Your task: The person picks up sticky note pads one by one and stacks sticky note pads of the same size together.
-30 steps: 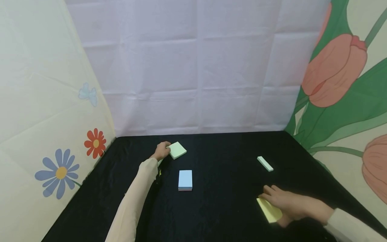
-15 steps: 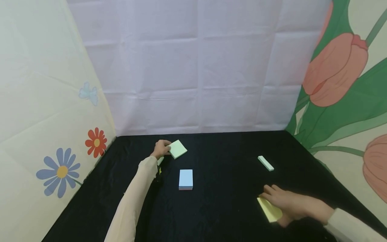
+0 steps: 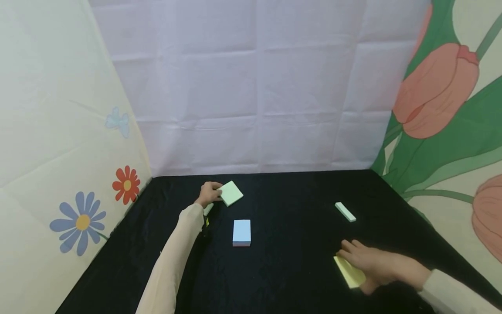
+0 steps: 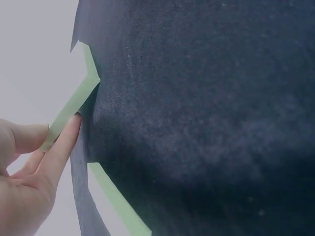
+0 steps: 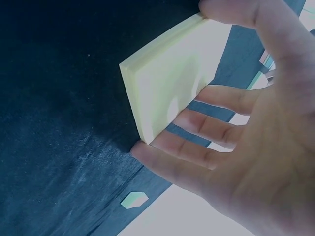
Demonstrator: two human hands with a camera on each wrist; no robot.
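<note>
My left hand (image 3: pixel 209 194) pinches a square pale green pad of sticky notes (image 3: pixel 231 193) by one corner at the back left. In the left wrist view the thumb lies on one face of the green pad (image 4: pixel 76 99) and fingers on the other; the pad is tilted. At the front right my right hand (image 3: pixel 370 264) grips a yellow sticky note pad (image 3: pixel 350 272). Seen from the right wrist, the thumb sits at one edge of the yellow pad (image 5: pixel 170 78) and several fingertips at the opposite edge. Part of the yellow pad is hidden in the head view.
A blue-topped block of notes (image 3: pixel 241 232) lies mid-table on the black cloth (image 3: pixel 290 261). A narrow pale green block (image 3: pixel 345 212) lies at the right. Beside my left wrist is another green piece (image 3: pixel 208 209). A white sheet (image 3: pixel 255 87) hangs behind.
My left hand has raised the green pad very slightly, and more of the green piece beside that wrist shows. The right hand keeps its hold on the yellow pad without visible movement.
</note>
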